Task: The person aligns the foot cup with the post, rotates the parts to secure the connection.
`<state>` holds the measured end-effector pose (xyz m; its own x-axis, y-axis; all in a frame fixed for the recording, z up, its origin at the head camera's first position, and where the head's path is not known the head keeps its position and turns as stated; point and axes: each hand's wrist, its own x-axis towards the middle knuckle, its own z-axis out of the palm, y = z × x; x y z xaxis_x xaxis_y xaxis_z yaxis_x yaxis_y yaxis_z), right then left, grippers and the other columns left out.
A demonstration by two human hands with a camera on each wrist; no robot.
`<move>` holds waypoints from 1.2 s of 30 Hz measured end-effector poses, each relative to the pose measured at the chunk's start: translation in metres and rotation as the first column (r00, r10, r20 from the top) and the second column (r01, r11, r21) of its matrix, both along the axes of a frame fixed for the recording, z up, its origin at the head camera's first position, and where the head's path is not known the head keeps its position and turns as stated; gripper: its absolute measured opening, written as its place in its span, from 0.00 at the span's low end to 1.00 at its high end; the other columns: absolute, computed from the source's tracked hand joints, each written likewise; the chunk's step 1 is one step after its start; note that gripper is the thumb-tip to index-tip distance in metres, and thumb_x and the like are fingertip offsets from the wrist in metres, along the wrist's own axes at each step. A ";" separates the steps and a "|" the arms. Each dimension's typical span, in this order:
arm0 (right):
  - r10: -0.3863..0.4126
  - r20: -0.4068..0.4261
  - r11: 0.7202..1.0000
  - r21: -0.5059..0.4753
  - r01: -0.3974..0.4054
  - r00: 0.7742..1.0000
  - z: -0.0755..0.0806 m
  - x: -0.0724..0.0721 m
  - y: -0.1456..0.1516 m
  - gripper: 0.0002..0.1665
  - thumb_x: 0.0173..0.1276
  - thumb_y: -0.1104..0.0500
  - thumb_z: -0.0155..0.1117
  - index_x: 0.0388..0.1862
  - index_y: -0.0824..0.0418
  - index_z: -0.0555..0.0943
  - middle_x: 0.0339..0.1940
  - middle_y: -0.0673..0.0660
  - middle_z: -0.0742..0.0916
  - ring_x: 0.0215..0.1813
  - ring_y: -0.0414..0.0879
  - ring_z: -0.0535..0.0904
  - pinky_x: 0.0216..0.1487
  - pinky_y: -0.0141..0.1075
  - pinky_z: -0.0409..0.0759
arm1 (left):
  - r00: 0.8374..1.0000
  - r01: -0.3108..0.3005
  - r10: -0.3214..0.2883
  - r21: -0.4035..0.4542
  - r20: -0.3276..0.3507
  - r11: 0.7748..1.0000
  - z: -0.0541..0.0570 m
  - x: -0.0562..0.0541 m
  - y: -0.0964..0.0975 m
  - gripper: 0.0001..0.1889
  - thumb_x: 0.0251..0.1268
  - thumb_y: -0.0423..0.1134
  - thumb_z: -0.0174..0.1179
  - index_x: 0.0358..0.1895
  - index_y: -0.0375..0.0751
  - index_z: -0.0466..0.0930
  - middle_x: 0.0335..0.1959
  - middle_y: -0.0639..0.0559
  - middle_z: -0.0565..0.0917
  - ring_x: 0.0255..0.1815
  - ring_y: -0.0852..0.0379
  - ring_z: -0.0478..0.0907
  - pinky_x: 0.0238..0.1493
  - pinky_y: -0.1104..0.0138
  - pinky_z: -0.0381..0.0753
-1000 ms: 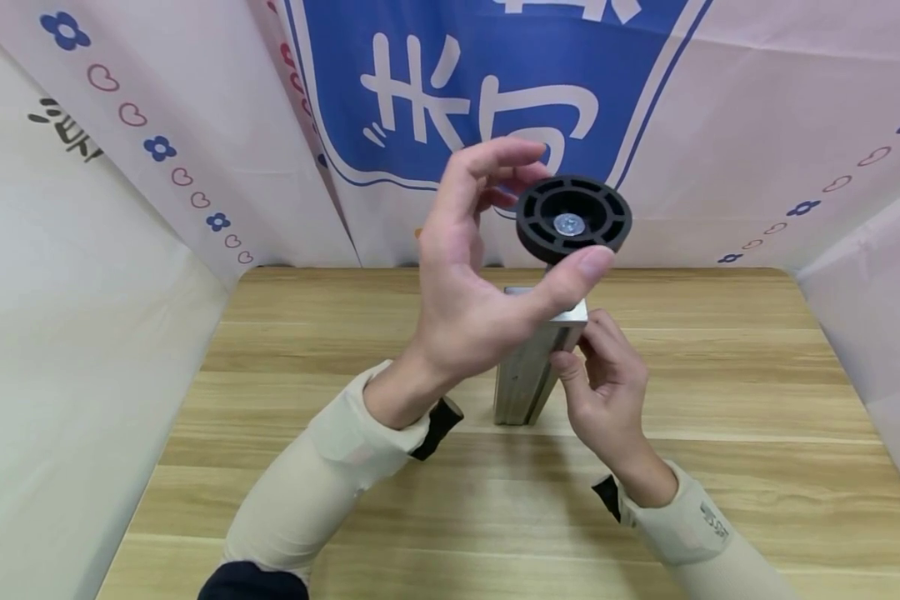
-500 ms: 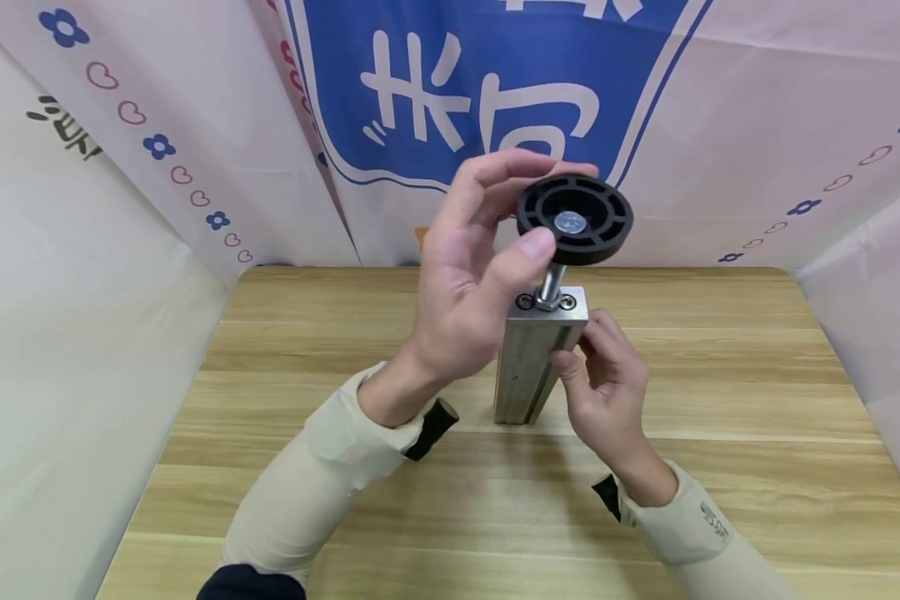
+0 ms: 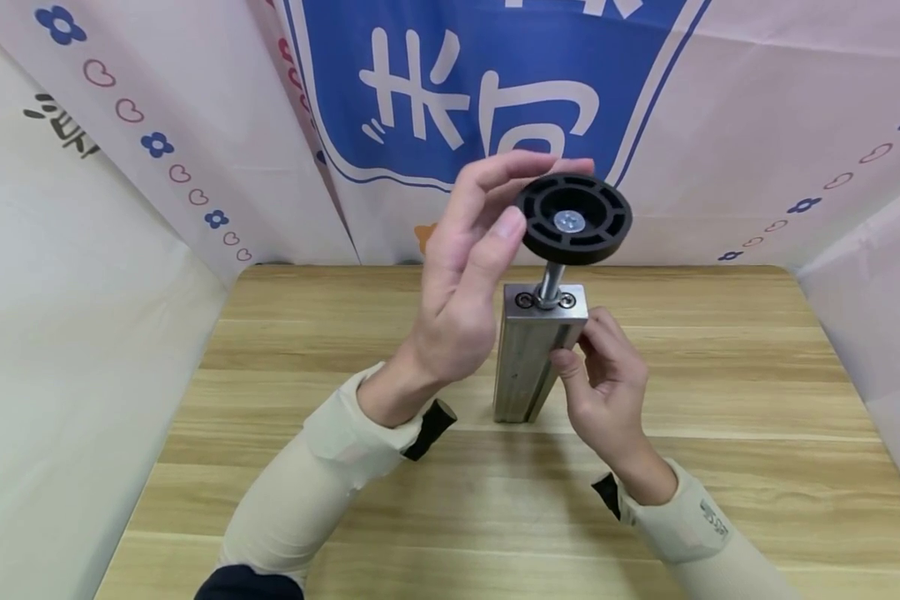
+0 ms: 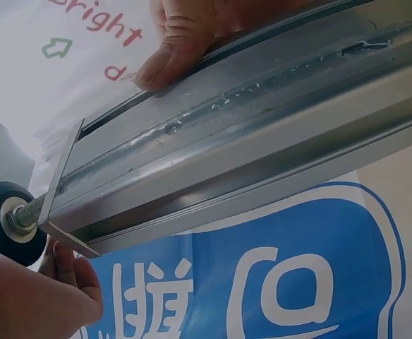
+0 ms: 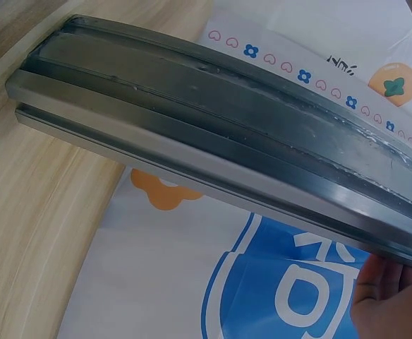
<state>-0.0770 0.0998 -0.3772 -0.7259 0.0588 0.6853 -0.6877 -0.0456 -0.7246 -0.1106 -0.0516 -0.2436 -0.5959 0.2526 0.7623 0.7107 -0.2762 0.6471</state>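
An aluminium profile stands upright on the table, a plate with two screws capping its top. From this plate rises the threaded stem of a levelling foot, whose black slotted disc faces up. My left hand holds the disc's rim, thumb at its left edge and fingers behind the far side. Lower down, my right hand grips the profile's right side between thumb and fingers. In the left wrist view, a nut shows on the stem by the disc. Grooves run along the profile in the right wrist view.
The wooden table reaches back to a printed cloth with a blue panel. White sheets close off the left and right sides. Black mounts sit at both wrists.
My left thumb has swung from the disc's near right side to its left edge, while the fingers have slid rightward along the far rim. The right hand and profile have kept their place.
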 end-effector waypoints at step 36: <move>0.015 -0.013 1.000 -0.026 -0.015 1.000 -0.001 0.000 -0.001 0.28 0.73 0.55 0.69 0.51 0.83 0.82 0.41 0.50 0.83 0.43 0.41 0.76 0.47 0.29 0.81 | 0.993 -0.119 0.119 0.042 0.008 0.992 0.001 0.000 0.004 0.29 0.62 0.38 0.54 0.60 0.15 0.64 0.57 0.21 0.80 0.56 0.39 0.80 0.55 0.61 0.73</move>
